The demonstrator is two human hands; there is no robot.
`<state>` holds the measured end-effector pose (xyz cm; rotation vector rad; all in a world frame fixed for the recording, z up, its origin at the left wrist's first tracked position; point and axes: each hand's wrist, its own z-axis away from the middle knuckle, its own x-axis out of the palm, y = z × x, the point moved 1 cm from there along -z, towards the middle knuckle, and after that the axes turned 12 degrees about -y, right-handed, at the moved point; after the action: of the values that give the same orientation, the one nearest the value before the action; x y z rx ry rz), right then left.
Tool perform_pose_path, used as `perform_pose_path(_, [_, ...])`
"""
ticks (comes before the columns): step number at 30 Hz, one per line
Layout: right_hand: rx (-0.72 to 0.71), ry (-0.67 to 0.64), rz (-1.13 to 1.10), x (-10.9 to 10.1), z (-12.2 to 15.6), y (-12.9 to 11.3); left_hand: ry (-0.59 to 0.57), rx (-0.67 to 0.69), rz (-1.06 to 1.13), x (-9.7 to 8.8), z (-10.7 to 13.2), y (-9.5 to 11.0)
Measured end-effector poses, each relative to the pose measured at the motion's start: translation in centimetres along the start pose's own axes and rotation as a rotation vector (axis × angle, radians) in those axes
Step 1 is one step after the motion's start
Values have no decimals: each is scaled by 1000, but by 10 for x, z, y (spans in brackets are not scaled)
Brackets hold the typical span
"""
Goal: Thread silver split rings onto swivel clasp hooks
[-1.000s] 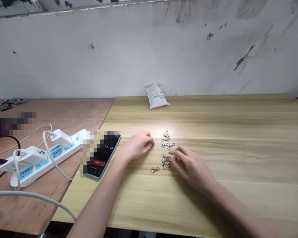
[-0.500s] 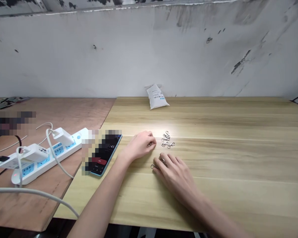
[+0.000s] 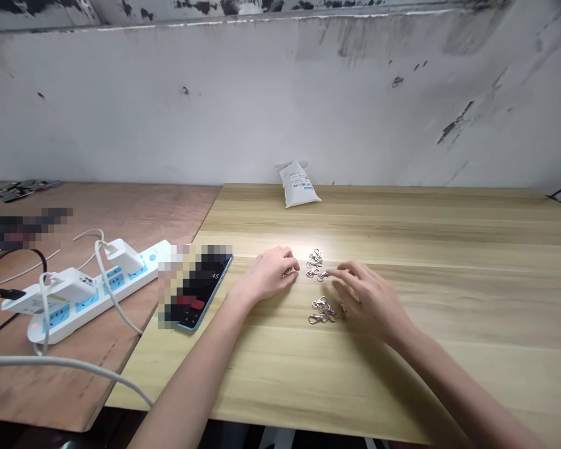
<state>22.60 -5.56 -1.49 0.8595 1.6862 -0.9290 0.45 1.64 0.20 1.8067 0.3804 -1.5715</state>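
the right hand [image 3: 371,302] has moved up from the lower clasps [image 3: 326,310], below frame centre, to the upper clasps [image 3: 314,263] nearer centre, thumb and forefinger spread. the left hand [image 3: 272,273] curls over more clasps [image 3: 287,272]; whether it pinches them, i cannot tell.

Glare whitens part of the tabletop [image 3: 449,249]; the right forearm [image 3: 449,371] throws soft shadow.

Clasps [image 3: 326,310] shiny metal; tabletop [image 3: 425,243] smooth-looking, wood-grained, faintly glossy; power strip [image 3: 101,293] smooth plastic; wall [image 3: 243,112] matt, scuffed.
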Motion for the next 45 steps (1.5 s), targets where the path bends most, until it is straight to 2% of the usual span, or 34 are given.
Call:
perform_pose_path(4, [-19,-71,2,4,-18,14,107,71,-104,11,-7,8])
perform_pose_path(7, [-46,-68,5,8,-27,11,107,105,-154,17,-11,12])
perform_pose_path(12, [-48,-97,14,8,-40,1,120,89,-156,22,-13,10])
perform_pose_path(17, [-91,-103,24,9,-51,2,135,59,-129,25,-14,8])
perform_pose_path(25, [-171,12,-84,21,-47,5,167,28,-75,22,-12,7])
perform_pose_path(30, [-110,90,-211,18,-44,11,237,23,5,17,-11,7])
perform_pose_path(37, [-184,39,-384,14,-44,14,332,78,101,11,-10,16])
perform_pose_path(45, [-163,-10,-539,7,-45,9,402,84,120,4,-8,19])
